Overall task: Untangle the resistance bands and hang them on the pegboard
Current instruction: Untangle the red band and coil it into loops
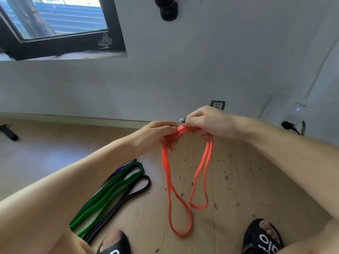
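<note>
Both hands hold an orange resistance band (167, 173) up over the wooden floor. My left hand (156, 134) grips its folded top on the left, and my right hand (207, 121) grips it on the right, close beside the left. Two orange loops hang down from the hands, the longer one reaching low between my feet. A green band (110, 193), a black band (132, 193) and a purple band (124, 165) lie folded side by side on the floor at the lower left, partly hidden by my left arm. No pegboard is in view.
My feet in black sandals (262, 237) stand at the bottom edge. A white wall with a socket (218, 105) is ahead, a black-framed window (60, 33) at upper left, and a black fixture (167, 10) on the wall at the top. A plugged-in device (293, 121) sits at right.
</note>
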`<state>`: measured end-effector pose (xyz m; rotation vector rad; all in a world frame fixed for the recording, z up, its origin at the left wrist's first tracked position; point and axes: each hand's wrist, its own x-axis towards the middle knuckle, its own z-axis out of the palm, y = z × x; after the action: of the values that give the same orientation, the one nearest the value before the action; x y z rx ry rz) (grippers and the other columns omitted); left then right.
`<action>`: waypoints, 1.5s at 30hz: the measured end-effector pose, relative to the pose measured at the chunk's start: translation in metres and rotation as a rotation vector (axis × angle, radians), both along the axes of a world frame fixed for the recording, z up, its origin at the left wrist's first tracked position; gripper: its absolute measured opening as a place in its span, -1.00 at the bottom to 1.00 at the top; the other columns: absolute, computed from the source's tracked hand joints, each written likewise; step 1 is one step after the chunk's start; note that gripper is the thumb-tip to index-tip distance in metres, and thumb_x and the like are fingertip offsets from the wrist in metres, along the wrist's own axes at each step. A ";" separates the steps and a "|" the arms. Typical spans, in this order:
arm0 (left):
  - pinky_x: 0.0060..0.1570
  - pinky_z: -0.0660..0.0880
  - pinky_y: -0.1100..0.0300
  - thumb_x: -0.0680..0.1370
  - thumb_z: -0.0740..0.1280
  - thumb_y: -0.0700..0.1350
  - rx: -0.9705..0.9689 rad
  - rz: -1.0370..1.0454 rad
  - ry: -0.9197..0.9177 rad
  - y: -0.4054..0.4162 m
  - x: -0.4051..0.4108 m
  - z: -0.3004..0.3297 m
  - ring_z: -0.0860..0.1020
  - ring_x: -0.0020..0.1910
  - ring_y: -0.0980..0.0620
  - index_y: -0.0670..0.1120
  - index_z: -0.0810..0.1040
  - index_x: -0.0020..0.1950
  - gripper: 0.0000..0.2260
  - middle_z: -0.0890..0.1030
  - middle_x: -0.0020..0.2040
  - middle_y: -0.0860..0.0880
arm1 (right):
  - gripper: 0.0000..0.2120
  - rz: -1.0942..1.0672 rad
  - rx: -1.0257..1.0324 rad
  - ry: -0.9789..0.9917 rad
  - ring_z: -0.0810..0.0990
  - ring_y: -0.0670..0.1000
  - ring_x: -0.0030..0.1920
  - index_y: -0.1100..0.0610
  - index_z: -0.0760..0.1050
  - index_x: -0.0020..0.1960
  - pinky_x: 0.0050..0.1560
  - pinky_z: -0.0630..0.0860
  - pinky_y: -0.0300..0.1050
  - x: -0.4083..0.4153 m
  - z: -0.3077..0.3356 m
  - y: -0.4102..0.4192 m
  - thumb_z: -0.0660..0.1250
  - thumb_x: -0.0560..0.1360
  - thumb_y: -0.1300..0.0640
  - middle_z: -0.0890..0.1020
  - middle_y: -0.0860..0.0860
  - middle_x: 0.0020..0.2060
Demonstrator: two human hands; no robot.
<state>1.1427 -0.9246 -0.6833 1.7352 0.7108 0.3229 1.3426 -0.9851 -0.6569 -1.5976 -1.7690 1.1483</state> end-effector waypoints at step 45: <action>-0.27 0.37 0.18 0.74 0.13 -0.04 0.107 0.075 -0.003 -0.010 -0.001 0.007 0.36 -0.34 0.03 -0.36 0.52 0.07 -0.62 0.43 -0.31 -0.05 | -0.52 0.006 0.052 -0.073 0.41 0.00 -0.41 0.17 0.58 -0.22 -0.30 0.41 -0.06 0.002 0.006 0.000 0.22 0.65 -0.17 0.49 0.05 -0.43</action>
<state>1.1413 -0.9344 -0.6766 1.8112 0.7699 0.4214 1.3442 -0.9855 -0.6510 -1.6234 -1.8351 1.0498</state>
